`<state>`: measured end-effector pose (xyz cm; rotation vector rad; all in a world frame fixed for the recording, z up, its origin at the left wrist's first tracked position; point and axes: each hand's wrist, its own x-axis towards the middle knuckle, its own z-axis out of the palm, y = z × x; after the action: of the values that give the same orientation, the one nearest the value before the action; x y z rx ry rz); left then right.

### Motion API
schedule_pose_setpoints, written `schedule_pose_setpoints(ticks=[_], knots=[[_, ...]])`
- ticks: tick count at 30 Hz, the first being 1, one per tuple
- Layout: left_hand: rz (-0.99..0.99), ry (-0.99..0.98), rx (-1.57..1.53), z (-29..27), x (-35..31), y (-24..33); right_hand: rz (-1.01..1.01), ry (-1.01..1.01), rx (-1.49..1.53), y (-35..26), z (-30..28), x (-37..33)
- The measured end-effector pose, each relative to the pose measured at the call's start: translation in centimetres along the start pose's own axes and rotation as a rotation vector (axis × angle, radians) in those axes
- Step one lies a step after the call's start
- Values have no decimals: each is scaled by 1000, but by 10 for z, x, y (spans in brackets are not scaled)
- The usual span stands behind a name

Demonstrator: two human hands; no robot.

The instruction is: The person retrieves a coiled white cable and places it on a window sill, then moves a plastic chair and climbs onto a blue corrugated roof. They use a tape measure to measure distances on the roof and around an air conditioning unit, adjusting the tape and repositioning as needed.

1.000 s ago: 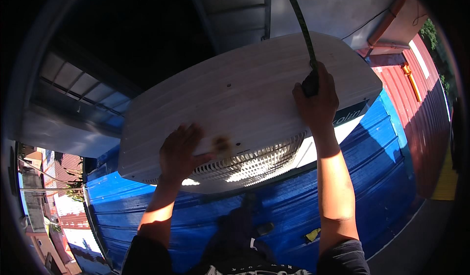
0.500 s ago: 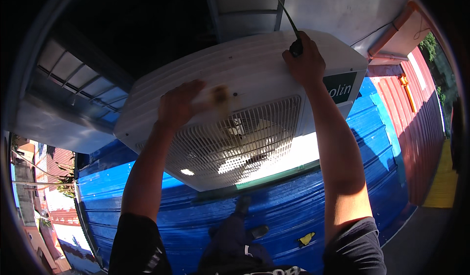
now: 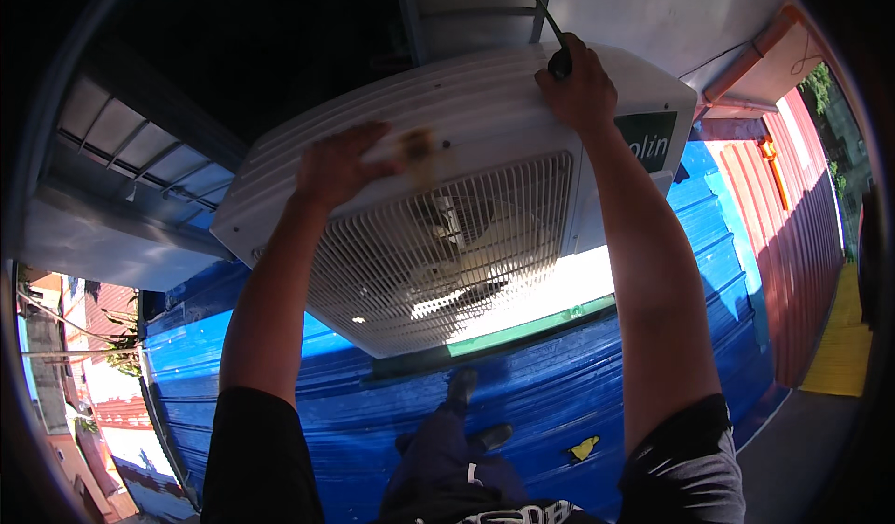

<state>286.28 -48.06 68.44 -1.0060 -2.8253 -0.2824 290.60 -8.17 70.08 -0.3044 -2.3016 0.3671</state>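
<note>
A white air-conditioner unit point(image 3: 503, 118) with slatted casing and a fan grille point(image 3: 438, 254) fills the space before me. On its casing, just above the grille, lies my left hand point(image 3: 340, 165), open with the thumb spread and nothing in it. Beside that thumb is a brown stain point(image 3: 417, 144). Up at the far edge of the unit, my right hand point(image 3: 583, 86) is closed round a small black rounded thing point(image 3: 559, 62). A thin, dark greenish strip point(image 3: 541, 6) runs up from it; I cannot make out its exact kind.
My feet point(image 3: 461, 389) are on blue corrugated metal sheeting point(image 3: 345, 421). A yellow scrap point(image 3: 585, 448) lies to their right. A metal frame with panes point(image 3: 140, 142) stands at left. Red corrugated sheeting point(image 3: 769, 216) and a brown pipe point(image 3: 750, 53) are at right.
The unit sits slightly higher and further left in view. My left thumb has spread away from the fingers. My right hand keeps its grip on the black thing.
</note>
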Motion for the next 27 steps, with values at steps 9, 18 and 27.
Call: schedule_pose_setpoints(ticks=[9,18,27], knots=[[-18,-8,-18,-3,8,-1,-3,14,56,3,6,3],[-34,-16,-52,5,11,-8,49,-47,-1,13,18,8],[-75,-37,-24,3,10,-6,327,-255,384,10,-13,11]])
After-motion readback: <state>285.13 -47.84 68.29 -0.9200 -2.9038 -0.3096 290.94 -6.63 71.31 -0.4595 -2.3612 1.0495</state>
